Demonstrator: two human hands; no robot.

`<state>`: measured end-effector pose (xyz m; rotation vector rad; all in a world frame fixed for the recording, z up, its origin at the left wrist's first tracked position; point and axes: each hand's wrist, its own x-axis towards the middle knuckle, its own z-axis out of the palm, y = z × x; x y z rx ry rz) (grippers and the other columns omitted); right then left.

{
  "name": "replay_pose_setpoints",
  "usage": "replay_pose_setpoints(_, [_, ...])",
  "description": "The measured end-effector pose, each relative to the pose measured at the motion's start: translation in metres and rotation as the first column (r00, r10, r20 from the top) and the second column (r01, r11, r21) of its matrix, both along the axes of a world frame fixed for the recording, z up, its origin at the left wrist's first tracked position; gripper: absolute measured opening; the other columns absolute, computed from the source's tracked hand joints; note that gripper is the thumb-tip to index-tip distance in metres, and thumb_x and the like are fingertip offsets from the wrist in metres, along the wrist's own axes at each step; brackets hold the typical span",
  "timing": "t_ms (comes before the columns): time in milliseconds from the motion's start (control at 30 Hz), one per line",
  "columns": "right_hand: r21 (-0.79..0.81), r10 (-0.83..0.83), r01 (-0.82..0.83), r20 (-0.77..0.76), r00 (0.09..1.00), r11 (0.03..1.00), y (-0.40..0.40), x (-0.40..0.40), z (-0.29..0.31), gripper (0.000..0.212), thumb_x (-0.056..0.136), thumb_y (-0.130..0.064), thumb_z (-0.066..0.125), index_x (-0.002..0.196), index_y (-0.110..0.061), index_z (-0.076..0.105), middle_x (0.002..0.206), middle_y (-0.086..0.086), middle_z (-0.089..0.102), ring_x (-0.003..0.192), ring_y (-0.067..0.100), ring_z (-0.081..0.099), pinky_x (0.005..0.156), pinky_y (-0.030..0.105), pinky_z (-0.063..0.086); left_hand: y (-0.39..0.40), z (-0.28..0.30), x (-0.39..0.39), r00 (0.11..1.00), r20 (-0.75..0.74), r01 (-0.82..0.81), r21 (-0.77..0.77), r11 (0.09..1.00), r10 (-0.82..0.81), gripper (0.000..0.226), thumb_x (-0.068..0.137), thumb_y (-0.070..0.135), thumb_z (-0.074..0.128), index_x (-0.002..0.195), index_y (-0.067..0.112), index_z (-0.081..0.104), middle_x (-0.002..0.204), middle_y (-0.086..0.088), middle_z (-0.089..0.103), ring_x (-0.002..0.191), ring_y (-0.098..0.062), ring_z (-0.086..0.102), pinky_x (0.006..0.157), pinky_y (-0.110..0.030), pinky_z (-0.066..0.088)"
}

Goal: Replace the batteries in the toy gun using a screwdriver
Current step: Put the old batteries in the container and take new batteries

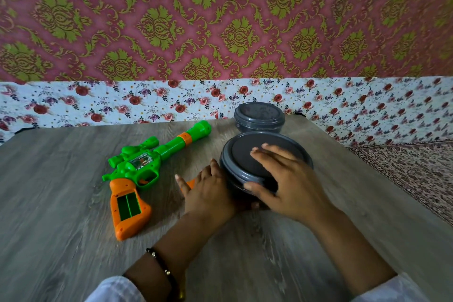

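**Centrally placed: two hands on a grey container, toy gun at left**

Centrally, on the wood-grain counter [73, 240], a round grey container [247, 159] with its lid on sits under both hands. The right hand [291, 184] lies over the lid, its fingers [274, 152] spread across the flat top and its thumb pressed against the near rim, so the hand grips the lid from above. The left hand [208, 193] rests against the container's left side; its fingers are loosely open, the thumb pointing away to the left, and whether they clasp the wall cannot be told. A small orange piece [190, 183] shows just beyond this hand, mostly hidden. A beaded bracelet [163, 270] circles the left wrist, and pale sleeves show at the bottom edge.

A second, smaller grey container [259, 117], also lidded, stands just behind the first, near the far edge of the counter.

The toy gun [147, 167] lies flat to the left of the hands, apart from them. Its green barrel points toward the far right; its orange grip points toward the viewer, with the battery compartment [128, 205] uncovered, showing a green interior. Floral cloth and patterned red-and-green wall covering rise behind the counter.
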<state>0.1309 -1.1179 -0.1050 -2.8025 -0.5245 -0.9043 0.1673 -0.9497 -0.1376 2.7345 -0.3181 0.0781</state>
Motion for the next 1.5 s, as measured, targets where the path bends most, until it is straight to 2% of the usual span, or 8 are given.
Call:
replay_pose_setpoints(133, [-0.236,-0.154,0.088,-0.279,0.948,0.968,-0.022,0.007,0.002,0.118,0.056,-0.095,0.004,0.146,-0.023,0.027,0.155,-0.006,0.022,0.144,0.012,0.014,0.116,0.040,0.014,-0.002,0.005,0.000,1.000,0.020,0.017,-0.008,1.000,-0.017,0.130,0.060,0.083,0.056,0.151,0.011,-0.002,0.156,-0.003,0.024,0.143,-0.020,0.024,0.108,-0.071,-0.002])
replay_pose_setpoints(333, [-0.259,-0.190,0.103,-0.338,0.922,0.960,-0.018,0.005,0.001,0.123,0.051,-0.095,-0.002,0.149,-0.023,0.015,0.158,-0.005,0.012,0.145,0.015,0.008,0.118,0.041,0.006,-0.003,0.005,0.001,1.000,0.024,0.018,-0.001,1.000,-0.018,0.122,0.061,0.081,0.057,0.150,0.018,0.003,0.148,0.004,0.039,0.142,-0.020,0.026,0.104,-0.076,-0.001])
replay_pose_setpoints(467, [-0.267,-0.195,0.114,-0.298,0.935,0.957,-0.015,0.006,-0.002,0.120,0.056,-0.093,-0.002,0.147,-0.020,0.026,0.155,-0.001,0.025,0.142,0.019,0.021,0.115,0.044,0.015,-0.003,0.008,0.000,1.000,0.020,0.019,0.006,1.000,-0.020,0.117,0.064,0.079,0.056,0.150,0.018,0.006,0.147,0.005,0.040,0.143,-0.021,0.023,0.103,-0.077,-0.004])
replay_pose_setpoints(633, [-0.242,-0.181,0.145,-0.134,0.974,0.959,-0.004,0.009,-0.013,0.096,0.085,-0.075,0.008,0.115,-0.002,0.064,0.117,0.015,0.066,0.108,0.030,0.063,0.089,0.048,0.050,0.002,0.008,-0.001,0.999,0.046,0.016,0.032,0.999,-0.018,0.109,0.072,0.075,0.053,0.152,0.018,0.005,0.154,0.007,0.030,0.148,-0.021,0.011,0.105,-0.075,-0.002])
replay_pose_setpoints(767, [-0.276,-0.143,0.130,-0.026,0.989,0.952,0.006,0.011,-0.018,0.087,0.092,-0.063,0.013,0.107,0.004,0.066,0.107,0.022,0.068,0.099,0.034,0.066,0.083,0.047,0.055,0.004,0.009,-0.003,0.997,0.074,-0.003,0.043,0.999,-0.001,0.104,0.076,0.070,0.054,0.152,0.016,0.007,0.153,0.005,0.034,0.148,-0.018,0.011,0.107,-0.071,-0.003])
replay_pose_setpoints(900, [-0.325,-0.150,0.151,0.028,0.988,0.933,0.011,0.011,-0.020,0.072,0.086,-0.055,0.034,0.101,0.008,0.066,0.100,0.028,0.068,0.093,0.037,0.068,0.077,0.046,0.057,0.003,0.012,-0.003,0.992,0.126,-0.003,0.041,0.999,-0.003,0.100,0.076,0.066,0.057,0.150,0.016,0.013,0.143,0.003,0.046,0.139,-0.012,0.032,0.111,-0.055,0.017])
replay_pose_setpoints(1100, [-0.414,-0.156,0.179,0.089,0.984,0.893,0.018,0.013,-0.023,0.066,0.088,-0.048,0.033,0.096,0.009,0.066,0.094,0.031,0.067,0.086,0.039,0.068,0.073,0.045,0.058,0.005,0.006,0.000,0.987,0.161,-0.012,0.074,0.997,0.000,0.095,0.078,0.063,0.056,0.149,0.016,0.015,0.131,0.003,0.055,0.132,-0.012,0.041,0.103,-0.043,0.021])
replay_pose_setpoints(1500, [-0.343,-0.157,0.200,0.150,0.976,0.918,0.019,0.012,-0.011,0.061,0.089,-0.047,0.036,0.091,0.006,0.066,0.089,0.029,0.069,0.080,0.035,0.070,0.068,0.039,0.058,0.002,0.008,0.001,0.991,0.134,0.000,0.046,0.999,-0.007,0.110,0.073,0.069,0.059,0.152,0.013,0.005,0.126,0.000,0.059,0.126,-0.017,0.045,0.098,-0.040,0.022])
